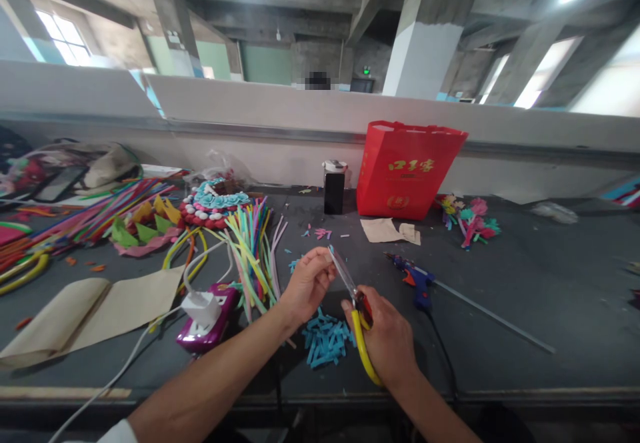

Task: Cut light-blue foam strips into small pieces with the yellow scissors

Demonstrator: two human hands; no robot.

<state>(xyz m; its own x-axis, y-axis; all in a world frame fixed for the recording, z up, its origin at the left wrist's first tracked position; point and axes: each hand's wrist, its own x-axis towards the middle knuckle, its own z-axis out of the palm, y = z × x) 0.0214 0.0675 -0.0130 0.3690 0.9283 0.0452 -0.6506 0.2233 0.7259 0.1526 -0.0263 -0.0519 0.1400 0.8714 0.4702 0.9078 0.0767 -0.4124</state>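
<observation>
My right hand (384,333) is wrapped round the handles of scissors (345,273) with yellow and red grips, their blades pointing up and left. At the blade tips, my left hand (311,278) is closed in a pinch, with a tiny bit of blue (331,249) showing by its fingertips. Just below the hands lies a pile of short blue pieces (327,340) on the dark table (500,283). More small blue bits lie partly hidden behind my left hand.
A purple power strip (209,316) with a white plug and colored stems (253,250) are left. Behind stand a phone (334,193) and red bag (407,173). Right are a blue glue gun (417,283) with a long stick and paper-like flowers (475,220).
</observation>
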